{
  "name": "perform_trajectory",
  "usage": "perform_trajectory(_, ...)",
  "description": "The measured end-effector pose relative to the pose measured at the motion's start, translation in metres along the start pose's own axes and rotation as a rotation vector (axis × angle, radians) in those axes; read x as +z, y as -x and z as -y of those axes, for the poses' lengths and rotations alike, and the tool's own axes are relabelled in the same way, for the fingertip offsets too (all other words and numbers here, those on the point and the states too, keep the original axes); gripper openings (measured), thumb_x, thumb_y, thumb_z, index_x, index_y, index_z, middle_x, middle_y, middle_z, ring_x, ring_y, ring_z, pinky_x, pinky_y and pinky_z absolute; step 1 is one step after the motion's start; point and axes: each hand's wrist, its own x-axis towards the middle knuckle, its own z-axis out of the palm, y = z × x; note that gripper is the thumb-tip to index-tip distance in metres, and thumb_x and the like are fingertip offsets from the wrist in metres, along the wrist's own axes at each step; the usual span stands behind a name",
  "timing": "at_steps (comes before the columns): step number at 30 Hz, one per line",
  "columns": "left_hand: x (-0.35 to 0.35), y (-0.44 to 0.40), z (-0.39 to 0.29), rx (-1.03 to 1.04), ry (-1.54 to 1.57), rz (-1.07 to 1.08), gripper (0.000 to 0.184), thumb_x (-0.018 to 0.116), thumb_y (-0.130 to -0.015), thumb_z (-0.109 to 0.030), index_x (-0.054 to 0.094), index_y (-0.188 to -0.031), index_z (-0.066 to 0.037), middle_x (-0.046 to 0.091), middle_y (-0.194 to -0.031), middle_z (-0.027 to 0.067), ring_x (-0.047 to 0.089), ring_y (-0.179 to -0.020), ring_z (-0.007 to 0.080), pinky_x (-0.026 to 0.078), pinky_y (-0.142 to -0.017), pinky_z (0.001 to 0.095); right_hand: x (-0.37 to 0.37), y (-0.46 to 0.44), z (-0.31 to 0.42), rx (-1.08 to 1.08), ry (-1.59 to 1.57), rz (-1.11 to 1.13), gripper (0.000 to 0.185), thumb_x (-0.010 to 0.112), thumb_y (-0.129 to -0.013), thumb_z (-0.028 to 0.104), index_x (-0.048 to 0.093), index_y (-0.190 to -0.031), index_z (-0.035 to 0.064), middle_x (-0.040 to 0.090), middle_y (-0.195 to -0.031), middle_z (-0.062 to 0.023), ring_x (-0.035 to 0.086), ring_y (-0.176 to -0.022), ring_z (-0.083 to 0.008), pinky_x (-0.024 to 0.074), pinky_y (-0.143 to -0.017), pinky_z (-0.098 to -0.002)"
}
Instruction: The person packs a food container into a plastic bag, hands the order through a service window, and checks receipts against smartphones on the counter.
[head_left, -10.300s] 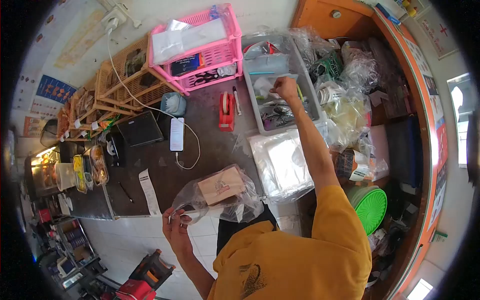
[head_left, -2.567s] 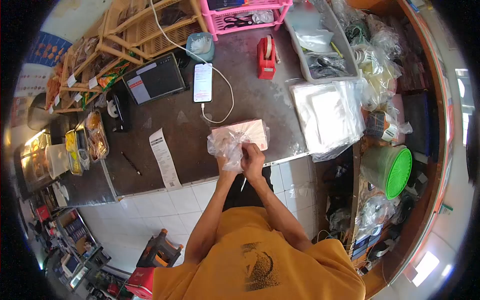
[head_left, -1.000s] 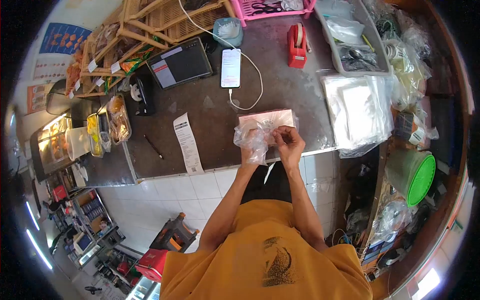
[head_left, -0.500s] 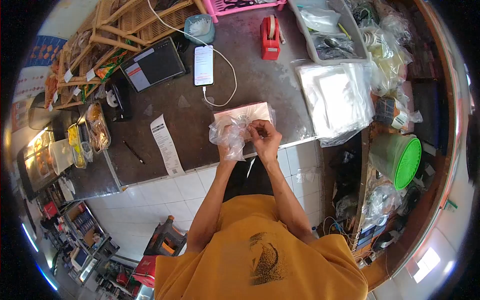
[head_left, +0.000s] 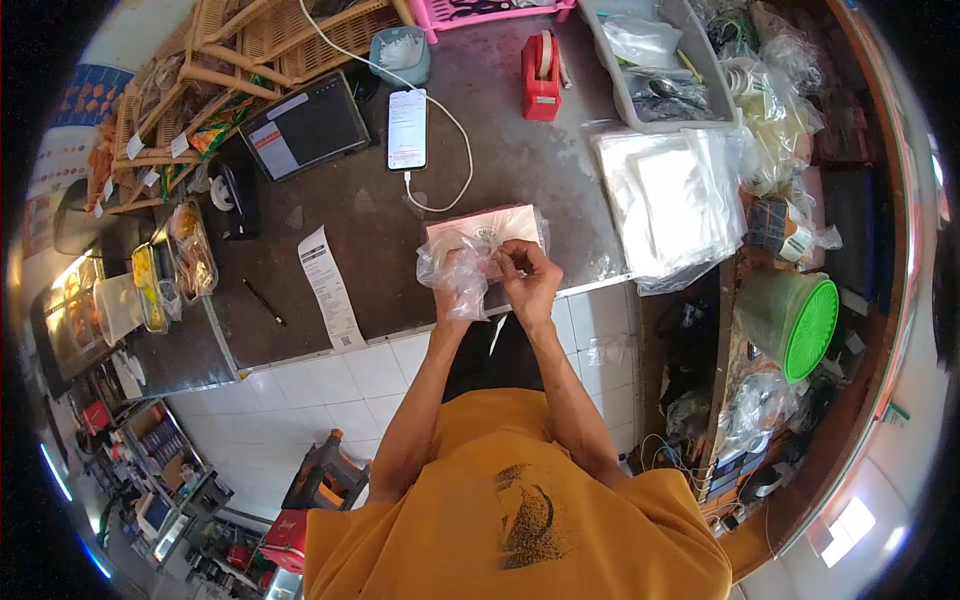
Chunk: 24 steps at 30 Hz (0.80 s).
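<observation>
A small printed box in a clear plastic bag lies at the counter's front edge. The bag's gathered end bunches over my left hand, whose fingers are closed on the plastic and partly seen through it. Just to the right, my right hand pinches with thumb and index finger at the gathered plastic, over the box's near side. Whatever small thing may be between those fingertips is too tiny to make out.
On the dark counter are a receipt, a pen, a charging phone, a tablet and a red tape dispenser. Rightward are stacked clear bags and a grey bin. A green-lidded tub stands lower right.
Since the earliest frame, my right hand has come from the grey bin to the bag, and my left hand has gathered the bag's plastic. Over the last half second the hands have barely moved.
</observation>
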Motion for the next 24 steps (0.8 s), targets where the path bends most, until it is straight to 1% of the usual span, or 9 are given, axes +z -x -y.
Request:
perform_trajectory(3,0.002,0.000,0.000,-0.131,0.208,-0.035,0.014,0.067,-0.092,-0.003,0.062,-0.105,-0.002,0.067,-0.096,0.0058,0.061,-0.082,0.0138,0.051,-0.069,0.0280,0.001,0.000,0.002,-0.005,-0.022,-0.015,0.012,0.075,-0.085,-0.003,0.070,-0.096,-0.0020,0.072,-0.087,-0.0058,0.067,-0.075,-0.0098,0.0538,-0.069,-0.0245)
perform_trajectory(6,-0.002,-0.004,-0.005,0.159,-0.262,-0.002,0.011,0.065,-0.093,-0.003,0.063,-0.104,-0.002,0.066,-0.095,0.0051,0.060,-0.079,0.0115,0.050,-0.065,0.0261,0.001,0.001,0.004,-0.013,-0.023,-0.032,0.012,0.075,-0.085,-0.003,0.070,-0.095,-0.0021,0.072,-0.087,-0.0058,0.066,-0.075,-0.0098,0.0537,-0.069,-0.0245)
perform_trajectory(8,0.000,-0.002,-0.010,0.026,-0.055,0.000,0.010,0.064,-0.094,-0.003,0.064,-0.104,-0.002,0.066,-0.094,0.0048,0.059,-0.077,0.0101,0.049,-0.063,0.0246,0.002,0.001,0.007,0.006,-0.043,-0.043,0.012,0.074,-0.085,-0.003,0.070,-0.096,-0.0021,0.072,-0.087,-0.0058,0.066,-0.075,-0.0097,0.0536,-0.069,-0.0244)
perform_trajectory(12,-0.001,-0.001,-0.010,-0.001,-0.035,0.010,0.011,0.063,-0.094,-0.003,0.064,-0.105,-0.003,0.066,-0.092,0.0032,0.058,-0.073,0.0077,0.047,-0.059,0.0222,0.001,0.000,0.001,-0.004,-0.002,0.010,0.014,0.074,-0.085,-0.003,0.070,-0.098,-0.0022,0.072,-0.086,-0.0051,0.066,-0.075,-0.0097,0.0536,-0.070,-0.0244)
perform_trajectory(14,-0.001,0.001,0.003,-0.126,0.102,0.005,0.013,0.065,-0.092,-0.003,0.065,-0.105,-0.004,0.065,-0.090,0.0036,0.058,-0.073,0.0094,0.047,-0.059,0.0244,0.002,-0.001,-0.003,-0.008,-0.001,0.030,0.014,0.074,-0.085,-0.003,0.070,-0.098,-0.0022,0.072,-0.085,-0.0045,0.066,-0.075,-0.0097,0.0537,-0.069,-0.0244)
perform_trajectory(17,0.004,0.007,0.057,-0.086,0.178,-0.049,0.016,0.067,-0.089,-0.005,0.064,-0.105,-0.005,0.063,-0.088,0.0051,0.059,-0.073,0.0137,0.048,-0.061,0.0299,0.003,-0.003,-0.007,0.025,-0.002,0.082,0.017,0.075,-0.083,-0.005,0.070,-0.099,-0.0022,0.072,-0.084,-0.0041,0.066,-0.075,-0.0098,0.0538,-0.069,-0.0245)
perform_trajectory(22,-0.003,0.002,0.072,-0.265,0.314,0.016,0.017,0.069,-0.085,-0.007,0.062,-0.100,-0.006,0.062,-0.088,0.0081,0.061,-0.079,0.0211,0.050,-0.068,0.0376,0.000,-0.020,-0.025,-0.049,0.069,0.121,0.025,0.078,-0.077,-0.006,0.072,-0.100,0.0017,0.071,-0.080,-0.0032,0.064,-0.070,-0.0078,0.0517,-0.065,-0.0240)
perform_trajectory(23,-0.004,-0.003,0.069,-0.246,0.289,0.018,0.017,0.069,-0.085,-0.006,0.061,-0.100,-0.006,0.062,-0.088,0.0080,0.060,-0.079,0.0214,0.050,-0.069,0.0376,-0.003,-0.027,-0.021,-0.117,0.130,0.150,0.025,0.078,-0.076,-0.006,0.073,-0.100,0.0026,0.071,-0.080,-0.0032,0.063,-0.068,-0.0073,0.0508,-0.063,-0.0240)
perform_trajectory(24,-0.006,-0.005,0.066,-0.108,0.074,0.056,0.017,0.069,-0.085,-0.006,0.061,-0.101,-0.006,0.062,-0.088,0.0078,0.060,-0.079,0.0208,0.050,-0.070,0.0370,-0.006,-0.036,-0.017,-0.184,0.191,0.179,0.026,0.077,-0.076,-0.006,0.073,-0.100,0.0035,0.071,-0.080,-0.0032,0.062,-0.067,-0.0068,0.0498,-0.061,-0.0240)
